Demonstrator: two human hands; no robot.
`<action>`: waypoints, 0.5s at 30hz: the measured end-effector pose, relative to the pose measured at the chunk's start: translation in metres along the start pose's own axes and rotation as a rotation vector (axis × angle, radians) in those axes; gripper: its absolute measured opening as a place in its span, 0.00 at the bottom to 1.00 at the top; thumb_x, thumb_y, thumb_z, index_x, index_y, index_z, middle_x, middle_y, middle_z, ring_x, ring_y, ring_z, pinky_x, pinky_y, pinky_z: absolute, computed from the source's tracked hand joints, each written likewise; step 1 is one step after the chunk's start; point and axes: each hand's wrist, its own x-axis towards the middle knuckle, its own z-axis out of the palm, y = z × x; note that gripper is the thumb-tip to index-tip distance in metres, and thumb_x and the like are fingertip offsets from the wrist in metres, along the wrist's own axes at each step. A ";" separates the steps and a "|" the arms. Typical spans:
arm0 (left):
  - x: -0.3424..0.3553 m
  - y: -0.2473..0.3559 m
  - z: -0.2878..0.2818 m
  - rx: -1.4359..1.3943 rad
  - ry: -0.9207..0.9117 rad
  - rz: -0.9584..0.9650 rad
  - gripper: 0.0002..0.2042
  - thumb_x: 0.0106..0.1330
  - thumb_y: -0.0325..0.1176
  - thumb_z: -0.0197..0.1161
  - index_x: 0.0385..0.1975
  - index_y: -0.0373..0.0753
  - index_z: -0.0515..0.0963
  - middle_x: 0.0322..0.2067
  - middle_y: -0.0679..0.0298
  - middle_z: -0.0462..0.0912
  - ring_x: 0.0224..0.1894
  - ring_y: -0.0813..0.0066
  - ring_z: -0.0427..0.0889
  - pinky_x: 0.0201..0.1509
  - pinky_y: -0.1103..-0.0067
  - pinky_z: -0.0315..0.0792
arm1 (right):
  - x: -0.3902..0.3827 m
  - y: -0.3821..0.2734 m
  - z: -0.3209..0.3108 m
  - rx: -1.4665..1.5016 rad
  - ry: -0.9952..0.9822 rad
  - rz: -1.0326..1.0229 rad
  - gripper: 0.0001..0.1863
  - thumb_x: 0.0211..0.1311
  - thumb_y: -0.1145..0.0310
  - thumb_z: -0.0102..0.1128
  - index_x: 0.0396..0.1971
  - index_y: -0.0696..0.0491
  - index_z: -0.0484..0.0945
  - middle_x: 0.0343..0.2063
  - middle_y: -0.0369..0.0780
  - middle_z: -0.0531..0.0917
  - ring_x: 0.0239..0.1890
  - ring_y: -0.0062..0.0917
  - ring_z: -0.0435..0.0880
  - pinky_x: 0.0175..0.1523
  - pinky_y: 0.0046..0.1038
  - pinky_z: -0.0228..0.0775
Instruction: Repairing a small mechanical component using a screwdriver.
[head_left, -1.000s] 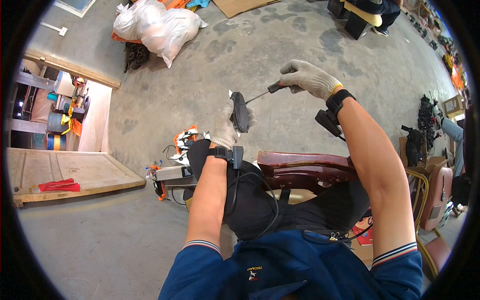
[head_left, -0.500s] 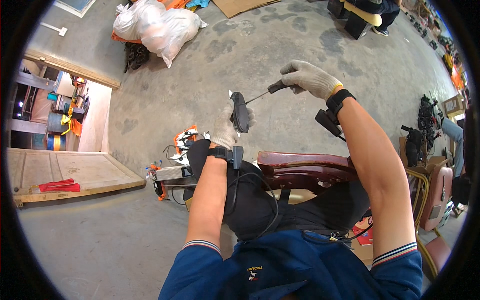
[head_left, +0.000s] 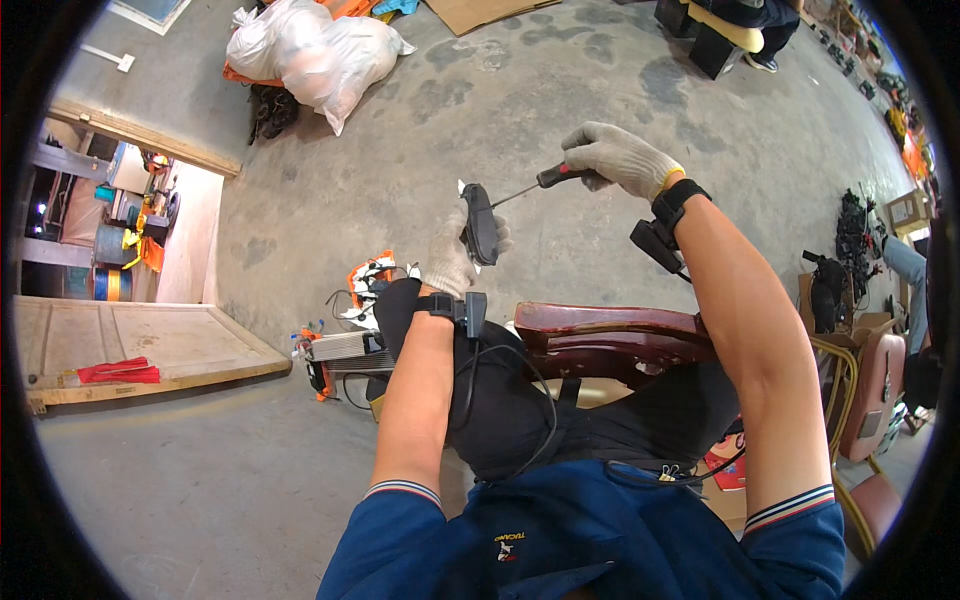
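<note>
My right hand [head_left: 618,160], in a pale knitted glove, is closed on the black-and-red handle of a screwdriver [head_left: 556,178]. The thin shaft slants down to the left, and its tip meets the face of a long, rounded black part [head_left: 481,226]. That part is gripped upright in my gloved left hand [head_left: 452,252], whose fingers wrap behind it and show at its right edge. Small white bits stick out at the part's top and bottom; I cannot make out its exact kind.
A dark red wooden chair piece [head_left: 610,325] stands before my lap. White and orange items [head_left: 368,285] lie left of my knee. White bags [head_left: 310,60] sit at the far left, near a doorway. A pink padded chair [head_left: 872,395] is at the right, and a person [head_left: 775,30] sits far off.
The screwdriver's handle has turned a little in my right hand, so its red stripe now shows. My left hand and the black part have kept their place.
</note>
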 end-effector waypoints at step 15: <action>0.001 -0.001 -0.003 0.009 -0.014 0.021 0.26 0.75 0.52 0.54 0.50 0.29 0.74 0.37 0.45 0.84 0.36 0.54 0.88 0.39 0.61 0.86 | 0.006 0.006 -0.005 -0.227 -0.080 -0.154 0.17 0.65 0.61 0.55 0.43 0.60 0.75 0.28 0.38 0.78 0.23 0.18 0.79 0.29 0.22 0.75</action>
